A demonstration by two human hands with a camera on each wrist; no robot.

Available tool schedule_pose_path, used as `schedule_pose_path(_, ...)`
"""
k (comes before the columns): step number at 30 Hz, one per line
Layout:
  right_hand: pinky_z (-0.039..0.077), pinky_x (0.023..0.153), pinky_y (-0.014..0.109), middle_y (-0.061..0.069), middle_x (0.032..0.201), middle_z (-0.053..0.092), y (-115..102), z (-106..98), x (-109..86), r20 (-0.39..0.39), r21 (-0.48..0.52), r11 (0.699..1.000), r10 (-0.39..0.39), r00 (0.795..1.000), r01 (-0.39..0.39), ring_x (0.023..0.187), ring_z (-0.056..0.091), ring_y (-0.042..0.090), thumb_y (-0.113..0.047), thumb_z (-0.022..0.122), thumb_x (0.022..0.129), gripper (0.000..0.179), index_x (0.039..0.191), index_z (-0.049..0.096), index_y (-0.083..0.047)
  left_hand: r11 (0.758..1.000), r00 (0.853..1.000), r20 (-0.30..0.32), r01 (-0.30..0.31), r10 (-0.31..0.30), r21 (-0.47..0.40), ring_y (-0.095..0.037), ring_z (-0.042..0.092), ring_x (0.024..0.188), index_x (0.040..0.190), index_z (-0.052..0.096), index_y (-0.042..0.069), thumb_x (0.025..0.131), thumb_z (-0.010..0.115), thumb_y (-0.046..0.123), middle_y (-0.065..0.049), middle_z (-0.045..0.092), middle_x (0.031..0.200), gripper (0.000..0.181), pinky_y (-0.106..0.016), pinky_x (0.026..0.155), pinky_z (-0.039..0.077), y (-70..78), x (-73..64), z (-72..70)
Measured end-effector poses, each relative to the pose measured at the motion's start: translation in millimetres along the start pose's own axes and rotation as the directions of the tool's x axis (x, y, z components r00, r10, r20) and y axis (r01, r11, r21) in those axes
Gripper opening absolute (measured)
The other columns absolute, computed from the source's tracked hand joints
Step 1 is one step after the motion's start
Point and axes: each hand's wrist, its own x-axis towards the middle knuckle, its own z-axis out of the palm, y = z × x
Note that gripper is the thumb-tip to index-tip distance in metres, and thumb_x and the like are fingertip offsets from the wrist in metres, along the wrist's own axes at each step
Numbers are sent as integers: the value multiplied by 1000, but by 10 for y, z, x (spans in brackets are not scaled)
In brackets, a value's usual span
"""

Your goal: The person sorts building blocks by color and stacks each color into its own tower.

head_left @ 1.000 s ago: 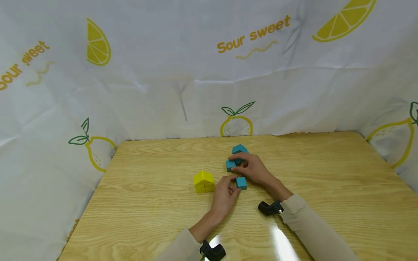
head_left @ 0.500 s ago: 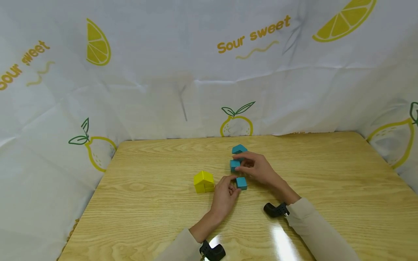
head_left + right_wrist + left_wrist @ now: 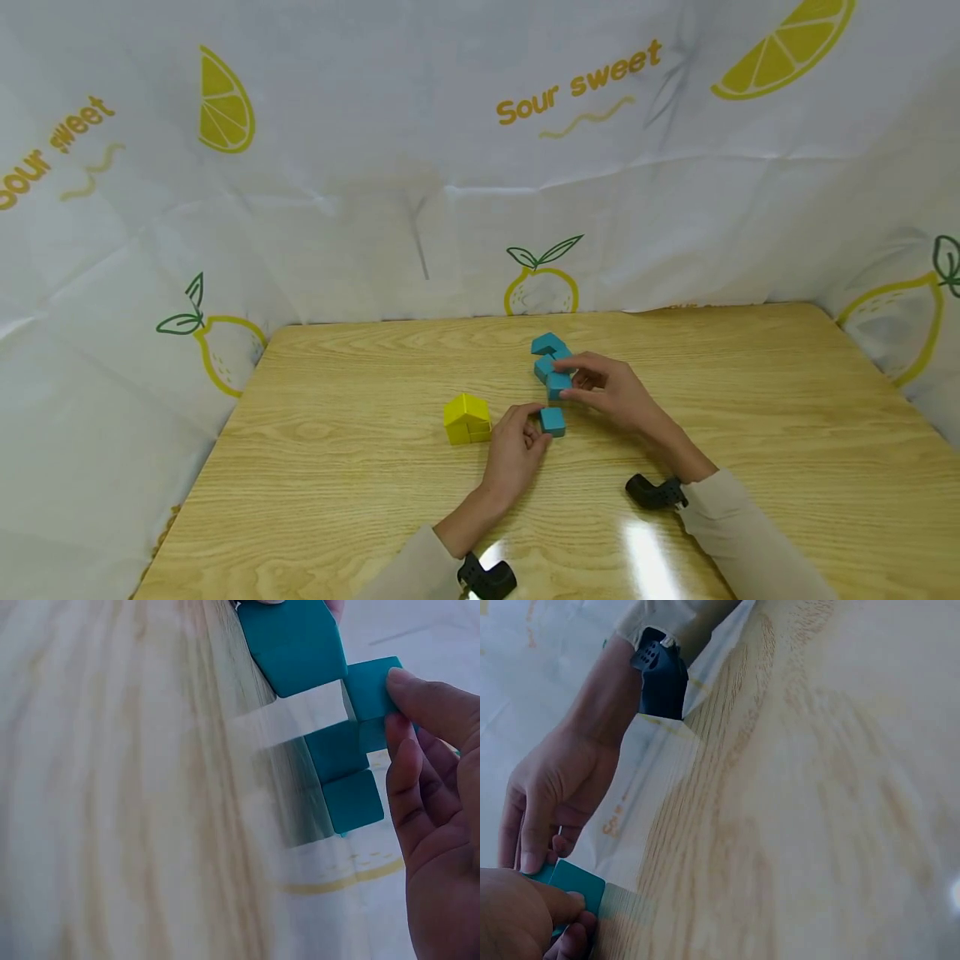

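Note:
My left hand [image 3: 516, 450] pinches a blue cube [image 3: 552, 422] between thumb and forefinger; the left wrist view shows that teal-looking block [image 3: 577, 883] under the thumb. Just beyond it, my right hand [image 3: 611, 392] pinches a second blue cube [image 3: 558, 385] with thumb and fingertips. In the right wrist view this second cube [image 3: 371, 686] overlaps a corner of the left hand's block [image 3: 292, 645]. Behind the right hand's fingers lies another blue block [image 3: 543, 367]. Farther back is a blue block with a slanted, roof-like top [image 3: 548, 342], and one more blue block [image 3: 562, 356] is partly hidden.
Left of my left hand stands a small yellow house shape [image 3: 467, 417] made of blocks, close to the knuckles. All of it rests on a wood-grain table [image 3: 337, 483]. A white cloth [image 3: 375, 208] with lemon prints hangs behind the table.
My right hand has moved right and slightly nearer with its cube, which now sits behind the left hand's cube. A blue block behind it has come into view. My left hand stays put.

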Motion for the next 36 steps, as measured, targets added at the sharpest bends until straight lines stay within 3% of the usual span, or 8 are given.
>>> schedule_pose_path(5,51,70,28,6,111,63,-78,-40,-52,5,-8,1000,25,1000,-25,84,61,14,-2,71,84,39,122,63,-4,1000,1000,2,1,-1,8,-7,52,66,116,59,-2,83,71,-4,-6,55,89,35,-18,59,46,9,-4,-9)
schedule_pose_path(13,52,69,29,18,108,63,-387,-119,-94,9,-25,1000,10,1000,-10,82,61,20,5,71,83,36,118,62,6,1000,1000,-5,5,-5,11,-6,51,66,116,59,-2,83,72,-4,-5,55,88,35,-18,59,46,4,3,-10)
schedule_pose_path(23,52,68,29,16,107,64,-424,-167,-191,7,-39,999,18,1000,-18,81,61,20,5,72,81,36,116,63,3,1000,1000,-3,15,-15,2,-4,49,65,116,60,-2,83,71,-4,-6,55,88,35,-18,59,45,41,3,-16)
schedule_pose_path(29,51,67,29,17,107,63,-302,-152,-258,26,-27,1000,0,1000,0,81,61,20,7,72,80,38,117,62,4,1000,1000,2,30,-30,2,-5,49,65,116,60,-2,83,71,-4,-5,54,87,35,-18,59,45,38,4,-18)
schedule_pose_path(36,51,65,28,7,108,63,-55,-82,-337,34,27,1000,8,999,-9,81,60,15,-1,73,82,38,119,63,-1,1000,1000,1,21,-21,8,-4,49,65,116,59,-2,83,71,-4,-5,54,87,35,-18,59,45,43,2,-21)
